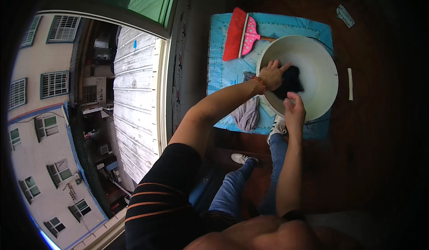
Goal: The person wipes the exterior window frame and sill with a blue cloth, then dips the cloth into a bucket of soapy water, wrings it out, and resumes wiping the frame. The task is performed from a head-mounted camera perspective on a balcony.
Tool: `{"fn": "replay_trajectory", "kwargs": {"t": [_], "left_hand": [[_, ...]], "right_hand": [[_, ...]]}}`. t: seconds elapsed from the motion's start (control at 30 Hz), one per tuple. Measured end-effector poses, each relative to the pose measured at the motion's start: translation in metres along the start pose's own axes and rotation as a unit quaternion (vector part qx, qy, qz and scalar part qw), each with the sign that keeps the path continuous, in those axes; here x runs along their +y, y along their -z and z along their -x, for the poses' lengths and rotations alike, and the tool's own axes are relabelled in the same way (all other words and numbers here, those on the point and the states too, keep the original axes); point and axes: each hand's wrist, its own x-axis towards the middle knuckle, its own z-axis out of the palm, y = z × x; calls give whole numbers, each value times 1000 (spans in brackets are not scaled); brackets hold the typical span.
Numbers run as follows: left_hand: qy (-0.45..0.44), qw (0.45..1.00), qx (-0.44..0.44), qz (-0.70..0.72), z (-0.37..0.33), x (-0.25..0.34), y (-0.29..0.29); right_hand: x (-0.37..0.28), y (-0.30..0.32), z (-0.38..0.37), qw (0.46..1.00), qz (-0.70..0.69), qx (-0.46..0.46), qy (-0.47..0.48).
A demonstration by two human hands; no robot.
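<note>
A black cloth (291,81) lies in a large whitish bucket (330,78) holding cloudy, pale water. My left hand (271,74), with a red beaded bracelet at the wrist, reaches over the bucket's left rim. Its fingers are apart at the cloth's upper left edge; whether they touch it is unclear. My right hand (295,111) is over the near side of the bucket, just below the cloth. Its fingers are loosely bent, with nothing visible in them. Part of the cloth is hidden behind my left hand.
Under the bucket is a blue patterned mat (277,24). On it lie a red-bristled broom (243,35) with a pink dotted head and a greyish cloth (246,114). A white stick (350,84) and a small packet (345,16) are on the brown floor. A window frame (163,93) runs along the left.
</note>
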Motion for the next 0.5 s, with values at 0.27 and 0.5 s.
{"fn": "replay_trajectory", "kwargs": {"t": [0.27, 0.5], "left_hand": [[-2, 968, -146, -204, -80, -6, -114], [21, 910, -276, -308, -63, -195, -143]], "right_hand": [[-32, -14, -25, 936, -329, 26, -120], [-83, -48, -26, 884, -446, -36, -134]]}}
